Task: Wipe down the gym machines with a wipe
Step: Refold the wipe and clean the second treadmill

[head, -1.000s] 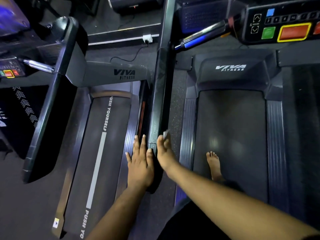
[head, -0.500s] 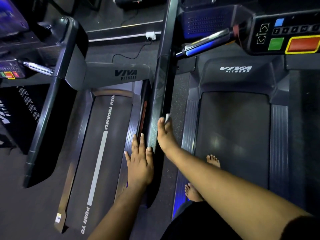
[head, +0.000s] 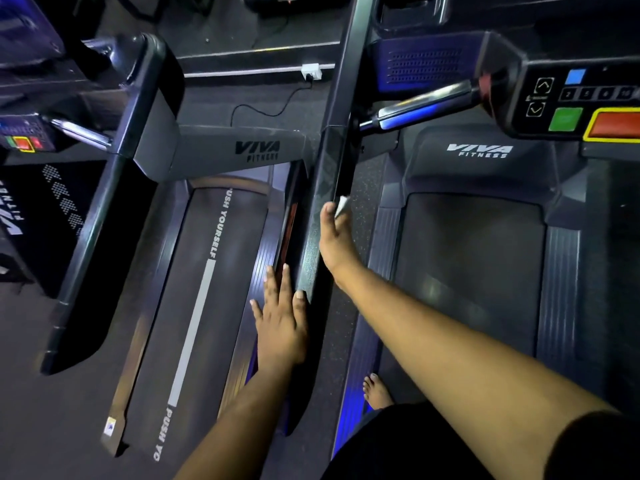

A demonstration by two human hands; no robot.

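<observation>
My right hand pinches the wipe on the rail, mid-frame; left hand lies spread flat lower down. The wipe's tiny, so it could slip out mid-stroke.

My left hand lies flat, fingers straight and close together, forearm reaching in from the lower edge. My right arm stretches out nearly straight and further forward, and my right hand has its fingers curled, pinching a small white wipe.
</observation>
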